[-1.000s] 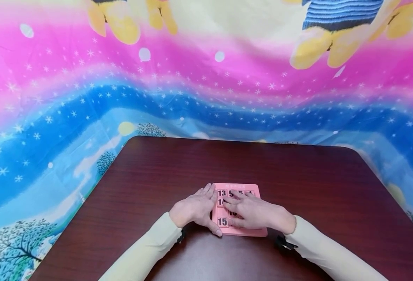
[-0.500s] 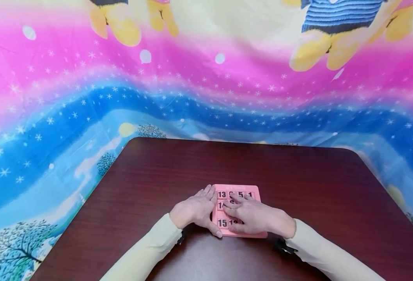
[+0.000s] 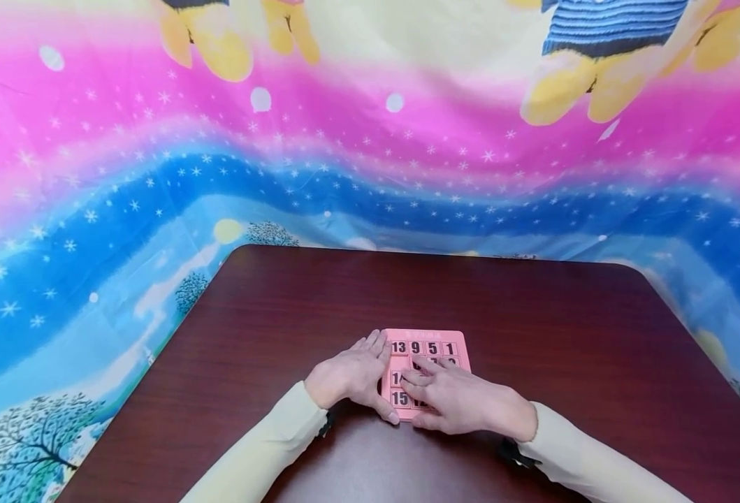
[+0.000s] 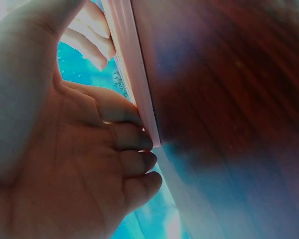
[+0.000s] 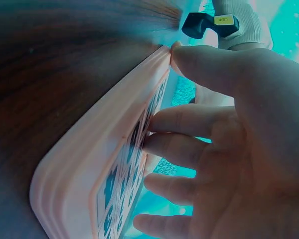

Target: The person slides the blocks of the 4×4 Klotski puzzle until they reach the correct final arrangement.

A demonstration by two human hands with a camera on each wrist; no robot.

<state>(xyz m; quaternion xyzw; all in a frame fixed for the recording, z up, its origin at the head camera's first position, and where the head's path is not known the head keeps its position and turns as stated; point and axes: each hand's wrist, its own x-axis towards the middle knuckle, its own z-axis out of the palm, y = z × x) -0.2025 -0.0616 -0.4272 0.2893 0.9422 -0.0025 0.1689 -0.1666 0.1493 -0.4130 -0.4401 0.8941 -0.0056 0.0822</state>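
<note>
A pink sliding number puzzle (image 3: 424, 336) lies flat on the dark table. Tile 13 (image 3: 398, 348) leads its top row, followed by 9, 5 and 1; tile 15 (image 3: 400, 398) sits at lower left. In the second row a gap shows at the left. My left hand (image 3: 356, 372) rests along the puzzle's left edge, fingers straight and thumb spread toward the near corner. My right hand (image 3: 464, 399) lies over the lower right of the board and hides several tiles. Its fingers (image 5: 177, 149) reach onto the tiles, and its thumb (image 5: 207, 64) is at the near edge.
The wooden table (image 3: 269, 307) has rounded far corners. Behind it hangs a colourful cloth (image 3: 344, 140) with snowflakes and trees. A black strap with a yellow label (image 5: 224, 20) shows by the left cuff in the right wrist view.
My right hand has slid toward me across the board. The tile at the left of the second row has moved down into the third row. My left hand stays in place.
</note>
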